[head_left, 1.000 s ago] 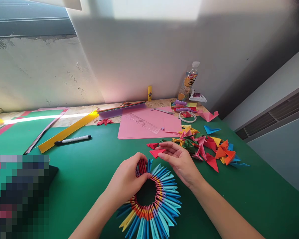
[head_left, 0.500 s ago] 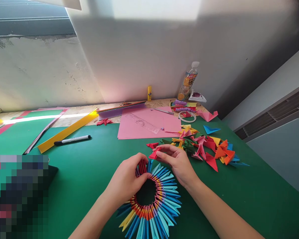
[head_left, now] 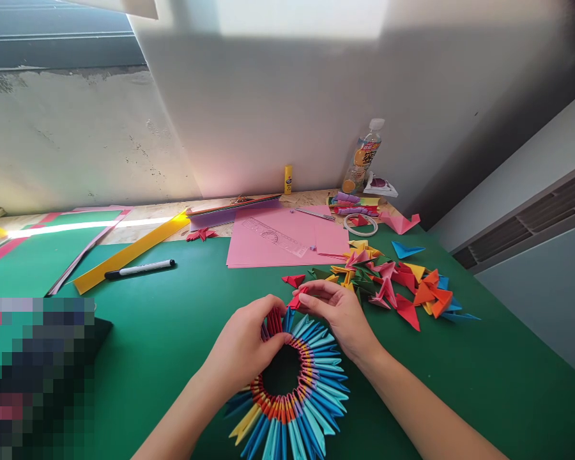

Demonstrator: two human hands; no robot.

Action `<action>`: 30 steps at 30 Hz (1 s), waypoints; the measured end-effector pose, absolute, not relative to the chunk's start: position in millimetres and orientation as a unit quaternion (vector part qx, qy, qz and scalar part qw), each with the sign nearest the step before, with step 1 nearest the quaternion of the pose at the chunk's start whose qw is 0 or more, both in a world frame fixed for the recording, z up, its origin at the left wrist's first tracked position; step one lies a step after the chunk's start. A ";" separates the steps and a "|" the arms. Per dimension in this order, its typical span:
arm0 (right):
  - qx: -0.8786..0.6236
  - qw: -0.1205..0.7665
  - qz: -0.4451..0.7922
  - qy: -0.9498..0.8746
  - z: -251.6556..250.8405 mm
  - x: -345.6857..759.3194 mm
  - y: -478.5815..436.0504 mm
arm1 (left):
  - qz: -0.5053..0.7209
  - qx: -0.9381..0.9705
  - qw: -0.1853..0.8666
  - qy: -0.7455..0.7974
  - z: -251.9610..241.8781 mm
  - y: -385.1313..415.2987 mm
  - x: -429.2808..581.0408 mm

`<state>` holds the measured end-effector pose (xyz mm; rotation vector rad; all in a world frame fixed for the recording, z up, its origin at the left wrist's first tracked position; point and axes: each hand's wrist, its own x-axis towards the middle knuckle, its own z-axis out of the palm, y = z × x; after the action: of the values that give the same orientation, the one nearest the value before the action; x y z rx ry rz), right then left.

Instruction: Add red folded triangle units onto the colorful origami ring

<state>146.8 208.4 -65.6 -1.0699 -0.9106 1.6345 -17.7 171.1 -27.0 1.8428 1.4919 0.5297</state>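
A ring of folded paper pieces [head_left: 316, 396], mostly light and dark blue outside with orange, purple and pink toward its middle, lies over the green tabletop [head_left: 172, 396]. My left hand [head_left: 244, 345] grips its upper left part, thumb inside the hole and fingers over the outside; red folds show between them. Just above the ring's top edge, my right hand [head_left: 338, 310] pinches a small red folded paper piece [head_left: 297, 299] between thumb and fingers. Its lower tip is close to a blue piece of the ring; whether they touch I cannot tell. Another red folded piece [head_left: 294, 280] lies behind it.
Colourful folded pieces [head_left: 407, 287] are heaped at the right. Behind lie pink paper [head_left: 287, 239] with a clear ruler [head_left: 275, 236], and a tape roll [head_left: 360, 224]. A bottle [head_left: 363, 156] and glue stick [head_left: 288, 179] stand by the wall. A marker [head_left: 141, 269] lies left.
The red piece in my right hand has turned slightly and its tip points more down toward the ring. My left hand keeps its hold on the ring.
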 end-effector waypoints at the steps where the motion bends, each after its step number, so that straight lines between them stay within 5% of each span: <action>1: -0.437 0.473 0.668 -0.372 -65.3 146.7 208.3 | 0.205 0.711 0.348 0.575 -27.2 171.0 -17.7; 30: -0.443 0.473 0.632 -0.426 -65.7 147.4 207.5 | 0.204 0.708 0.356 0.574 -24.7 170.7 -17.0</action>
<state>147.4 207.5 -65.7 -1.0833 -1.0412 1.5453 -17.0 170.7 -24.7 1.8299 1.4838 0.5272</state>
